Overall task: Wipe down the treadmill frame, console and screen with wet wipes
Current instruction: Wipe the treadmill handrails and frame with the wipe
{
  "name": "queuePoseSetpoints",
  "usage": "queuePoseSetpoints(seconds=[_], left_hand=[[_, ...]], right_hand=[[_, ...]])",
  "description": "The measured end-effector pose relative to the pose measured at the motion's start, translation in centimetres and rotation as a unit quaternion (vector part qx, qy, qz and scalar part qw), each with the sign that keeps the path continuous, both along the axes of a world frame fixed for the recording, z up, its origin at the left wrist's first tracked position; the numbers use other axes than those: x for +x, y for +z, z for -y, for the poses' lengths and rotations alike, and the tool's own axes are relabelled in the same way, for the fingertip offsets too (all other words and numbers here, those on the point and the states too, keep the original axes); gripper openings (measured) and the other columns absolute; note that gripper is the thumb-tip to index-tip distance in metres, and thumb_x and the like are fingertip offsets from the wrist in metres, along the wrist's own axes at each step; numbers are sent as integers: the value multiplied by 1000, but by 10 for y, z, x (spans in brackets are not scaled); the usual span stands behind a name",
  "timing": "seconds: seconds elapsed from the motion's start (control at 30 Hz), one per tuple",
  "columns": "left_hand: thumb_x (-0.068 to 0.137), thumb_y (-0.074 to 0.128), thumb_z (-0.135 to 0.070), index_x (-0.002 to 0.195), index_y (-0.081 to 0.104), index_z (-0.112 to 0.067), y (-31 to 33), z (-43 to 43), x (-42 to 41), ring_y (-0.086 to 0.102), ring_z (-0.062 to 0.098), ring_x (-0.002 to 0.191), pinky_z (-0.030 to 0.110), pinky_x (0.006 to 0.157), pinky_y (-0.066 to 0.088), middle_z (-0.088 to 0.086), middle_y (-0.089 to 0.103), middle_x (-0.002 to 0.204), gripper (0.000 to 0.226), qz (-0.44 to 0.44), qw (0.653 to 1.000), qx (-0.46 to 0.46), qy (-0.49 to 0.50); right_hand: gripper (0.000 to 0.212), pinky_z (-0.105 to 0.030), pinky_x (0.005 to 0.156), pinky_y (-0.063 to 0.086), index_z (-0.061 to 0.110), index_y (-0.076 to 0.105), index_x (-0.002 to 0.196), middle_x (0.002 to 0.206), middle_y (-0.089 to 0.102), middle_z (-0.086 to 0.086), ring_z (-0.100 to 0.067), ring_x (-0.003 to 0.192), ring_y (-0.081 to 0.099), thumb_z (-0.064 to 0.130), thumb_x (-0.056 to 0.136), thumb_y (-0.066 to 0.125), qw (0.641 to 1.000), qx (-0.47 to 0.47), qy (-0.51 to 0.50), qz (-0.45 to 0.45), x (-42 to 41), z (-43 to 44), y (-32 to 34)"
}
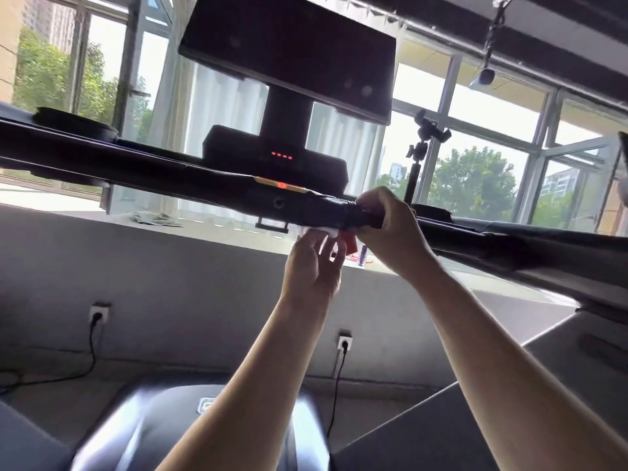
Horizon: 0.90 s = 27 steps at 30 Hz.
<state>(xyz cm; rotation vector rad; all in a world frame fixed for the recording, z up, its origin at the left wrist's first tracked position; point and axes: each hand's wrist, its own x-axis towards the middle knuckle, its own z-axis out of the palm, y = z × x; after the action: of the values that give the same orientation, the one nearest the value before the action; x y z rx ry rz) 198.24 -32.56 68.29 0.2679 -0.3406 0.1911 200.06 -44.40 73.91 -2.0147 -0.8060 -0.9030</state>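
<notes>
Bright windows [482, 107] stand behind the long black treadmill handlebar [153, 171]. The left hand [314, 266], raised, pinches a white wet wipe [319, 231] under it; the right hand [390, 229] curls round the handlebar. A small red part [350, 241] between them is half hidden.

Body in view: two hands, two forearms, all bare.
Left hand [311, 266] and right hand [390, 232]: bare from the fingers back across wrist and forearm to the lower edge of view (right forearm looms larger); finger detail soft with blur.
</notes>
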Motion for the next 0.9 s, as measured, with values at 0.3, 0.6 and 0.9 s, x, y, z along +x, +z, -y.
queuePoseSetpoints(seconds=[0.3, 0.6, 0.9], left_hand=[[86, 46, 17, 79, 68, -1, -5, -18, -18, 63, 22, 81, 27, 78, 55, 12, 65, 88, 29, -7, 1000, -27, 5], [83, 47, 18, 63, 59, -3, 8, -8, -33, 58, 17, 65, 24, 79, 51, 6, 60, 66, 32, 12, 997, -67, 21], [87, 50, 18, 79, 67, -2, -6, -14, 0, 63, 16, 78, 26, 81, 55, 7, 63, 85, 28, 2, 996, -87, 12]], right_hand=[[29, -50, 85, 56, 34, 58, 88, 86, 68, 12, -16, 86, 66, 25, 62, 67, 1000, 7, -15, 14, 4, -2, -2], [28, -49, 88, 54, 34, 59, 88, 86, 69, 12, -13, 87, 66, 24, 64, 67, 1000, 11, -10, 18, 11, 1, -2], [30, -50, 87, 55, 36, 60, 90, 86, 69, 12, -16, 86, 66, 23, 64, 68, 1000, 10, -4, 6, 9, 3, -2]])
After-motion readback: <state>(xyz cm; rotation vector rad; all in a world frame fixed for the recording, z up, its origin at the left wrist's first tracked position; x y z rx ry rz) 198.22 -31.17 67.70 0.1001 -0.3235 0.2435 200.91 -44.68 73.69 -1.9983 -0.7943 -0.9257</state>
